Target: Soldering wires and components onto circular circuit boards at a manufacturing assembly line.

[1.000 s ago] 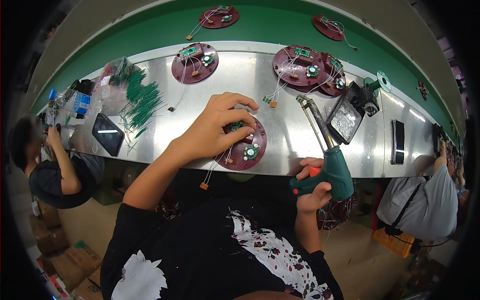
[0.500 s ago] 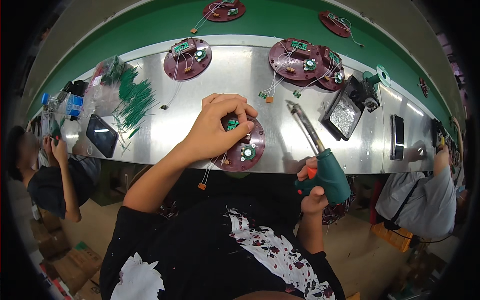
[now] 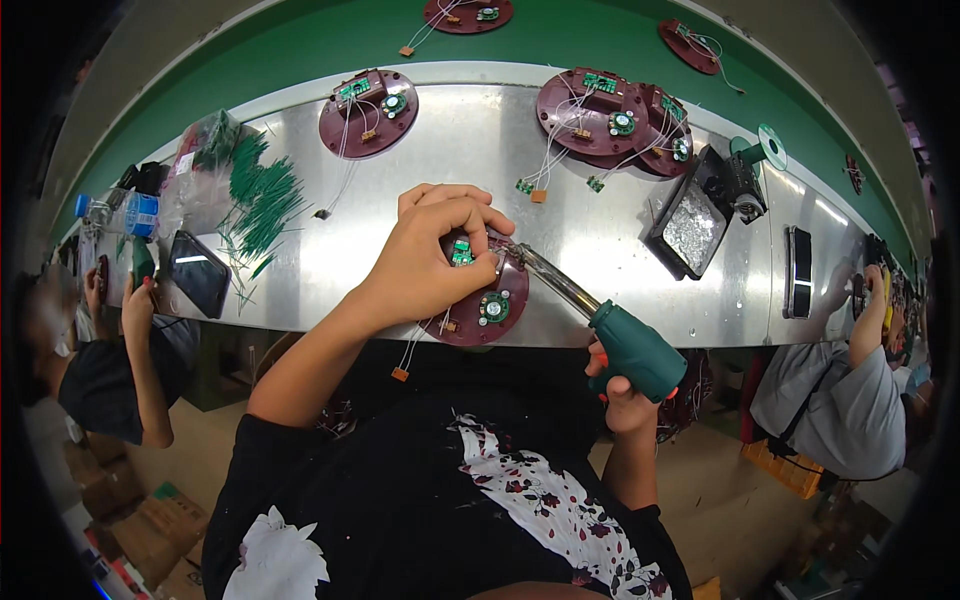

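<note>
My right hand grips the green handle of a soldering gun. Its metal barrel slants up to the left, and the tip meets the far right part of a round maroon plate, close to my left fingertips. Over that plate, my left hand is closed with thumb and index finger pinched together; whatever lies between them is hidden. The plate carries a green circuit board, partly covered by my hand, and a round green part. An orange connector dangles on white wires past the bench edge.
Similar maroon plates with wires stand beyond, one at left and two overlapping. Loose green wires and a phone lie left. A black tray and a solder spool sit right. People work at both sides.
The soldering gun has swung left and its tip has come down to the maroon plate by my left fingers. My left hand has stayed almost in place.
</note>
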The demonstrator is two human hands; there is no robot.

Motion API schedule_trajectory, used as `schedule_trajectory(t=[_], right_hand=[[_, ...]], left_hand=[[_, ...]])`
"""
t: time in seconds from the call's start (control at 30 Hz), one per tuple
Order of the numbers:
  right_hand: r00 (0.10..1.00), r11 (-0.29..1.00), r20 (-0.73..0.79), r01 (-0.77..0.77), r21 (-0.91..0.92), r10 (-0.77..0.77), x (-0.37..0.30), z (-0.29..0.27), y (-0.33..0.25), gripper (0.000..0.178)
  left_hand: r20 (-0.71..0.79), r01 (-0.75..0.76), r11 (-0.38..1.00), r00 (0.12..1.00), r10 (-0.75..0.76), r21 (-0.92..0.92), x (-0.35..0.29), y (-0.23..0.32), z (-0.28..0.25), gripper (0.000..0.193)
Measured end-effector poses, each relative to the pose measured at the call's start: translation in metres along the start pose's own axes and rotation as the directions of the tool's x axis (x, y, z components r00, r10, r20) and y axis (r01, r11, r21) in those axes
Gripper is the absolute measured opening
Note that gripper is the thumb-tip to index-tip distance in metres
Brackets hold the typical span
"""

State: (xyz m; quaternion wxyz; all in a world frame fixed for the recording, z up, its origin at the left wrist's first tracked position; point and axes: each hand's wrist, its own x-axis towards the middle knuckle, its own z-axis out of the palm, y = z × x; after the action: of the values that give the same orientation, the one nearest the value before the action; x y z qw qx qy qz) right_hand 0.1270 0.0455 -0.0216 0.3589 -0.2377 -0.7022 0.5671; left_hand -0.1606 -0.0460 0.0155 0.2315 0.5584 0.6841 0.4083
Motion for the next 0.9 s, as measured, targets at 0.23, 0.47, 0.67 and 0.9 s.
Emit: schedule_trajectory(t=[0.23, 0.47, 0.67, 0.9], right_hand=[[0.999, 0.991, 0.026, 0.05, -0.121, -0.047, -0.001, -0.006, 0.006, 0.051], [0.994, 0.986, 0.089, 0.077, -0.145, -0.065, 0.004, -0.008, 0.001, 0.054], [0.999, 0.996, -0.045, -0.025, 0.089, 0.03, -0.003, -0.001, 0.001, 0.075], [0.991, 0.993, -0.082, -0.098, 0.068, 0.103, -0.006, 0.002, -0.001, 0.089]], left_hand=[[-0.008, -0.002, 1.0, 1.0, 0.002, 0.027, 0.0, 0.0, 0.003, 0.015], [-0.031, -0.017, 0.999, 0.999, 0.019, 0.035, -0.002, -0.002, 0.004, 0.014], [-0.038, -0.028, 0.998, 0.999, 0.03, 0.05, -0.003, -0.001, 0.005, 0.013], [-0.05, -0.026, 0.998, 0.998, 0.029, 0.063, -0.003, 0.001, 0.007, 0.014]])
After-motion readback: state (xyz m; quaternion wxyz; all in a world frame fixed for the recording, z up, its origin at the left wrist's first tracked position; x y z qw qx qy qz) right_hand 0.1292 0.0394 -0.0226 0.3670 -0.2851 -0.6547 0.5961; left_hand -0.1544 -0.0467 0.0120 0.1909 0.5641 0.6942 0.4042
